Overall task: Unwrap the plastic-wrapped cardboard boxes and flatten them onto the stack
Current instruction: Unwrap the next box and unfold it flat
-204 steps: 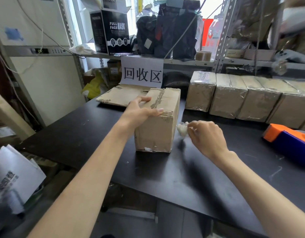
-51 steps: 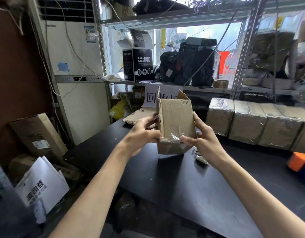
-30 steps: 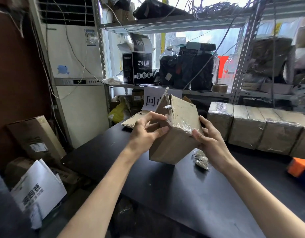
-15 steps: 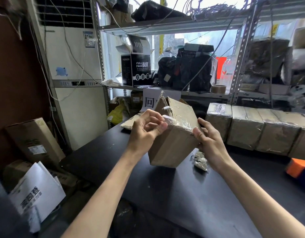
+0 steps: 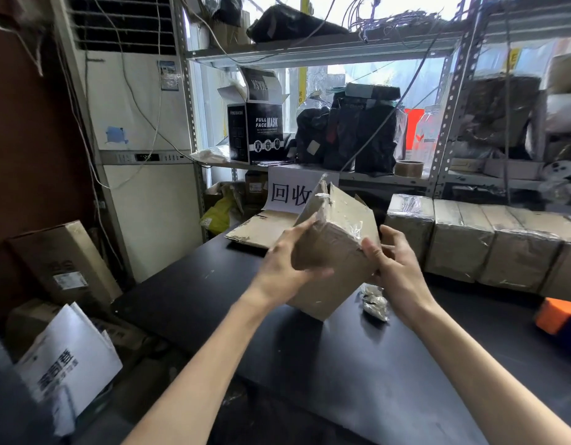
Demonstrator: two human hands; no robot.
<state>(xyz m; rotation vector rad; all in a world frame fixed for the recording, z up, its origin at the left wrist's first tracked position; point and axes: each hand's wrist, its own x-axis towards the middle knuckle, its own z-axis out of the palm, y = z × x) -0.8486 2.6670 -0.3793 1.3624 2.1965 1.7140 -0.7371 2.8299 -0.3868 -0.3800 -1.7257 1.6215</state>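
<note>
I hold a brown cardboard box (image 5: 337,248) tilted above the black table (image 5: 358,374), its open flaps pointing up and back. A strip of clear plastic still clings to its upper right face. My left hand (image 5: 285,269) grips the box's left side, thumb across the front. My right hand (image 5: 395,268) grips the right edge with fingers curled round it. Flattened cardboard (image 5: 261,228) lies in a stack at the table's far left, under a white sign. A row of plastic-wrapped boxes (image 5: 489,242) stands along the back right.
A crumpled wad of plastic wrap (image 5: 374,303) lies on the table below my right hand. An orange and blue tool (image 5: 558,319) sits at the right edge. Metal shelving with bags and a mask box rises behind. Cartons and papers stand on the floor at left.
The box has been lifted off the table, its flaps opened, and tipped over. In the last half second my left hand slid down from the top edge onto the box's left face.
</note>
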